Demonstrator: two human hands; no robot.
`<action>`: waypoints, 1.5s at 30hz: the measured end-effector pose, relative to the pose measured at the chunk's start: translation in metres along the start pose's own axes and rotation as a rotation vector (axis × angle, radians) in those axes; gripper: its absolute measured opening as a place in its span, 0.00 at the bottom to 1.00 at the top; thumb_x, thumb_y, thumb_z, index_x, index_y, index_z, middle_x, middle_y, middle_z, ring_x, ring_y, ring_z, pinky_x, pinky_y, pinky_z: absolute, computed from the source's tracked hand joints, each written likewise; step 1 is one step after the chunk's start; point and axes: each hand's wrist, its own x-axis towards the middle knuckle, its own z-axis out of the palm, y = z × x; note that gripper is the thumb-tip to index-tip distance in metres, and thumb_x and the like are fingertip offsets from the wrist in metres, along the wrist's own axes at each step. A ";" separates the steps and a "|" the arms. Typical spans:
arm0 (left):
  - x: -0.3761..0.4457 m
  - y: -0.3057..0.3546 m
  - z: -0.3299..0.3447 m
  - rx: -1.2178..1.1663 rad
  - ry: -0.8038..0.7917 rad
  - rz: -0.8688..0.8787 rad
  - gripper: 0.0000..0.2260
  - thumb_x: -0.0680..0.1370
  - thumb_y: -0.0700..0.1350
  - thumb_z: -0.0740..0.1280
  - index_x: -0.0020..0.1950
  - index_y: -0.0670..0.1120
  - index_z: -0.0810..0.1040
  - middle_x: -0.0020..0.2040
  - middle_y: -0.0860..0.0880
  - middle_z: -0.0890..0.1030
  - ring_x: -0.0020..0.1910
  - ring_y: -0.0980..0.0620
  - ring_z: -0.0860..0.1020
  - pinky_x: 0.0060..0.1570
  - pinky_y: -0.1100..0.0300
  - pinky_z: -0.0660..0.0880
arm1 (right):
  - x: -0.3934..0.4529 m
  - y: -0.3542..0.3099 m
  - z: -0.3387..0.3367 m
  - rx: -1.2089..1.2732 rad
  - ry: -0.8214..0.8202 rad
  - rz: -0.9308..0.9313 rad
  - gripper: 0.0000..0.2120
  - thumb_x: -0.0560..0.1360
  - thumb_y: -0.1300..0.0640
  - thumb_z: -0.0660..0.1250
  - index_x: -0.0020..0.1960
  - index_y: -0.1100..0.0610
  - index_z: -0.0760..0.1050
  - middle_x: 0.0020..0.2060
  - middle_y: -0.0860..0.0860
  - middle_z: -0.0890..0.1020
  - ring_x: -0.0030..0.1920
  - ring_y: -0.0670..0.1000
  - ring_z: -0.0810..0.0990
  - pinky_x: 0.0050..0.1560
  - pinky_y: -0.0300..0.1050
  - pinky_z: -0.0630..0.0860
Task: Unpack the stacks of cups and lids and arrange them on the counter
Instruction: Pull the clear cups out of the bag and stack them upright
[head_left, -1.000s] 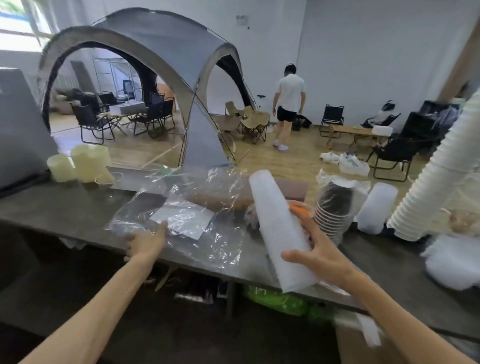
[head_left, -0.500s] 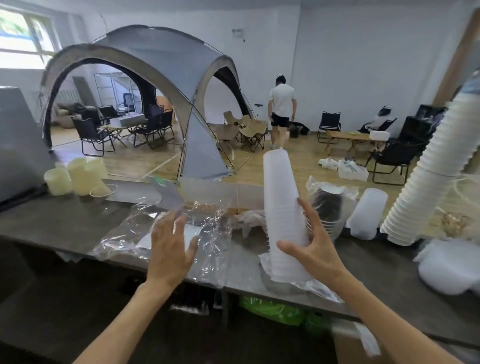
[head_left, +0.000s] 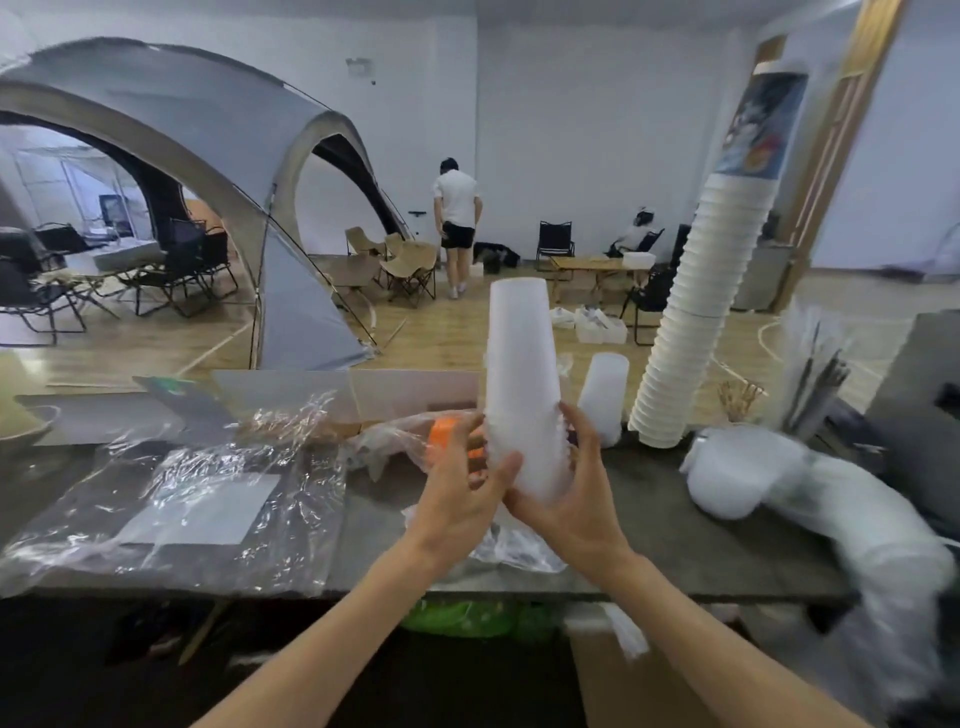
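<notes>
A tall stack of frosted clear cups (head_left: 522, 374) stands upright over the grey counter (head_left: 675, 530). My left hand (head_left: 460, 493) holds its lower left side, thumb curled across the front. My right hand (head_left: 571, 499) grips the lower right side, fingers wrapped round the base. Crumpled plastic wrap (head_left: 511, 545) lies on the counter under both hands. Behind the left fingers shows an orange object (head_left: 447, 434), partly hidden.
An empty clear bag (head_left: 197, 499) spreads over the counter's left half. A shorter cup stack (head_left: 602, 397) and a tall leaning stack of white bowls (head_left: 696, 322) stand at the right, with wrapped white stacks (head_left: 810, 493) lying beyond. A tent, chairs and a person are in the room behind.
The cup stack went from tilted to upright and moved right. My left hand left the clear bag and came across to grasp the stack beside my right hand.
</notes>
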 end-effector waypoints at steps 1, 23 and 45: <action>0.003 -0.003 0.006 -0.010 -0.002 0.004 0.21 0.79 0.46 0.70 0.70 0.49 0.68 0.60 0.50 0.80 0.53 0.59 0.82 0.48 0.62 0.80 | -0.003 0.003 -0.004 -0.001 0.018 0.006 0.49 0.64 0.50 0.84 0.72 0.37 0.54 0.70 0.41 0.65 0.65 0.41 0.74 0.56 0.37 0.80; 0.170 0.077 0.127 -0.008 -0.051 -0.031 0.25 0.77 0.35 0.62 0.71 0.52 0.61 0.60 0.49 0.75 0.57 0.50 0.75 0.40 0.68 0.70 | 0.153 0.050 -0.116 -0.159 0.283 -0.100 0.51 0.63 0.44 0.82 0.75 0.43 0.53 0.69 0.51 0.72 0.63 0.53 0.79 0.57 0.53 0.83; 0.231 0.007 0.171 -0.063 0.126 -0.118 0.25 0.77 0.37 0.62 0.73 0.50 0.63 0.61 0.49 0.73 0.58 0.52 0.75 0.42 0.67 0.73 | 0.193 0.132 -0.113 -0.104 0.237 0.034 0.47 0.64 0.41 0.79 0.73 0.47 0.55 0.64 0.45 0.73 0.62 0.43 0.76 0.58 0.41 0.79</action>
